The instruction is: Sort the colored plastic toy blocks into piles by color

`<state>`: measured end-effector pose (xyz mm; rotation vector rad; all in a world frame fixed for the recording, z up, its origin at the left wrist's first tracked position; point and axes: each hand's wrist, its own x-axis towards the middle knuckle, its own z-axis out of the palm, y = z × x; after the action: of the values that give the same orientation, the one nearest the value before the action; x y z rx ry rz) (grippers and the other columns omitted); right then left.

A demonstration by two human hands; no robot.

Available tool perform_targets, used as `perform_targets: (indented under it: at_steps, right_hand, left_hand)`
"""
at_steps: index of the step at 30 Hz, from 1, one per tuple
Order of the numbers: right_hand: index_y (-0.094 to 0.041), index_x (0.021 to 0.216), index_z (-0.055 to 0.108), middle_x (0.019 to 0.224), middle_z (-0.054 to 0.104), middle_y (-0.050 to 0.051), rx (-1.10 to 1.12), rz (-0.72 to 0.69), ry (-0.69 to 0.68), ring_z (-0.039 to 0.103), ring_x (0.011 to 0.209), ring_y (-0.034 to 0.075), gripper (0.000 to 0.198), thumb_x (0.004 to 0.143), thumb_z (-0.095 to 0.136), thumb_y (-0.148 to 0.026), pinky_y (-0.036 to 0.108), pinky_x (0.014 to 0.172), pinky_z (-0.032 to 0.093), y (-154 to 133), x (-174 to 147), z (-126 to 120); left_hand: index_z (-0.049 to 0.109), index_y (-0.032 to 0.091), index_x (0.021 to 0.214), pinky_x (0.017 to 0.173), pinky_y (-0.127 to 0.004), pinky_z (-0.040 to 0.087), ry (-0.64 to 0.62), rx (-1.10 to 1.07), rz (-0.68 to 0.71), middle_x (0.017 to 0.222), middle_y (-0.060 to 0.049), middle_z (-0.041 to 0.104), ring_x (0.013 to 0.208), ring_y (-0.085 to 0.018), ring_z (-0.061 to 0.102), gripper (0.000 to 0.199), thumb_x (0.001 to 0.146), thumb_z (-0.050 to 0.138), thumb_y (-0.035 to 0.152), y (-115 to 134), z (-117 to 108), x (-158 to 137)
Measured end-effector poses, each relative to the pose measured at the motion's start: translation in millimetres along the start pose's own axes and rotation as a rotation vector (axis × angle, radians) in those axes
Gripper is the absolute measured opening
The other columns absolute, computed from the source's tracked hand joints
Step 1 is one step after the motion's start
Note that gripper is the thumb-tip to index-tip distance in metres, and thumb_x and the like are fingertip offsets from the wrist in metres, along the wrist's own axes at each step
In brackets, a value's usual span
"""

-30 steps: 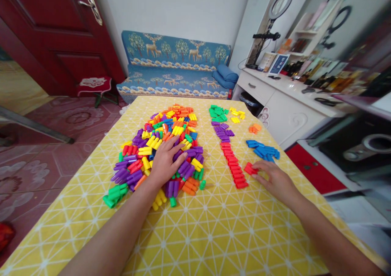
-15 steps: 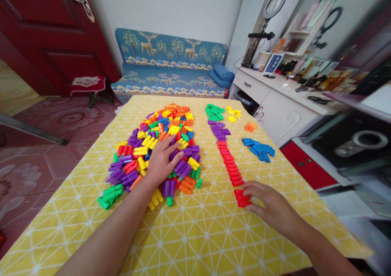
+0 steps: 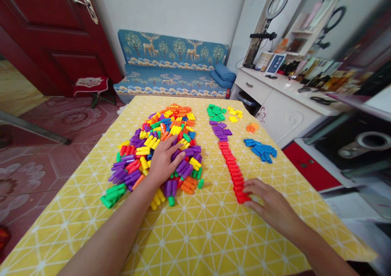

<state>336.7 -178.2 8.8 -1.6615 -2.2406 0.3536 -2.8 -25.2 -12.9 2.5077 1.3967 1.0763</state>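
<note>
Two hands are on the bench (image 3: pixel 195 235), which wears a yellow cloth with a white triangle pattern, and there is just the one view, from the head camera. The left hand (image 3: pixel 163 162) lies flat, fingers spread, palm down on the big mixed heap of bright plastic peg blocks (image 3: pixel 159 145) at about eleven o'clock from the viewer, seemingly pinning it so it won't scatter. Its forearm runs in long and straight from seven o'clock. The right hand (image 3: pixel 270 204) sits at four o'clock, palm down, fingers loosely together, fingertips touching the near end of the straight row of red plastic blocks (image 3: pixel 233 168), apparently nudging the last piece into line. Whether it pinches a block, I cannot tell. Beyond the row at twelve o'clock sit the purple blocks (image 3: pixel 220 130), then the green blocks (image 3: pixel 216 112). The blue blocks (image 3: pixel 261 150) lie at two o'clock, each colour apart, sorted it seems.
</note>
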Motion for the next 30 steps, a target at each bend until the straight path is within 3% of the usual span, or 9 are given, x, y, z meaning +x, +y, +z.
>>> perform_targets:
  at_steps: [6,14,17,20,22,26,30]
  right_hand:
    - [-0.025,0.092,0.066,0.114,0.067,0.006,-0.048,-0.005,-0.033,0.064,0.105,0.026,0.014,0.078,0.067,-0.023,0.043,0.09,0.053,-7,1,-1]
    - [-0.026,0.096,0.062,0.109,0.068,0.004,-0.066,-0.16,-0.105,0.064,0.101,0.024,0.018,0.079,0.067,-0.025,0.037,0.087,0.053,-22,1,-10]
    - [-0.025,0.099,0.06,0.11,0.066,0.006,-0.031,-0.181,0.048,0.063,0.098,0.021,0.02,0.081,0.067,-0.027,0.034,0.084,0.051,-12,35,-22]
    - [-0.022,0.097,0.06,0.104,0.065,0.006,-0.01,-0.11,0.256,0.062,0.083,0.018,0.021,0.079,0.068,-0.028,0.031,0.073,0.05,10,87,-28]
    - [-0.02,0.096,0.061,0.096,0.065,0.005,0.001,-0.054,0.316,0.061,0.077,0.017,0.022,0.077,0.069,-0.028,0.03,0.07,0.048,26,120,-25]
    - [-0.02,0.092,0.064,0.094,0.066,0.004,0.022,-0.044,0.235,0.061,0.077,0.017,0.02,0.075,0.07,-0.027,0.03,0.073,0.049,42,158,-11]
    - [-0.02,0.09,0.067,0.097,0.065,0.005,0.037,-0.114,0.149,0.063,0.086,0.019,0.017,0.076,0.07,-0.028,0.034,0.081,0.05,47,163,-3]
  left_hand:
    - [0.066,0.025,0.118,0.108,-0.05,0.04,0.006,-0.006,0.005,0.142,-0.007,0.052,0.132,-0.028,0.047,0.035,0.093,0.05,0.044,-2,1,0]
    - [0.066,0.023,0.118,0.108,-0.049,0.04,-0.003,0.004,0.003,0.143,-0.008,0.051,0.13,-0.027,0.049,0.036,0.093,0.05,0.043,-1,0,0]
    - [0.066,0.022,0.118,0.108,-0.048,0.041,0.002,0.007,0.009,0.142,-0.009,0.052,0.13,-0.027,0.049,0.036,0.093,0.05,0.043,0,0,0]
    - [0.066,0.023,0.118,0.108,-0.049,0.04,0.003,-0.002,0.0,0.142,-0.008,0.052,0.131,-0.027,0.048,0.035,0.093,0.051,0.043,1,-1,0]
    - [0.066,0.023,0.119,0.109,-0.05,0.04,-0.006,-0.007,-0.013,0.143,-0.008,0.051,0.131,-0.028,0.048,0.036,0.093,0.051,0.043,2,-2,0]
    - [0.066,0.023,0.119,0.11,-0.05,0.039,-0.008,-0.014,-0.022,0.143,-0.008,0.052,0.132,-0.028,0.047,0.036,0.093,0.051,0.043,3,-3,-1]
    - [0.067,0.024,0.118,0.108,-0.05,0.04,0.005,-0.014,-0.016,0.142,-0.008,0.053,0.131,-0.027,0.048,0.035,0.093,0.051,0.044,1,-1,-1]
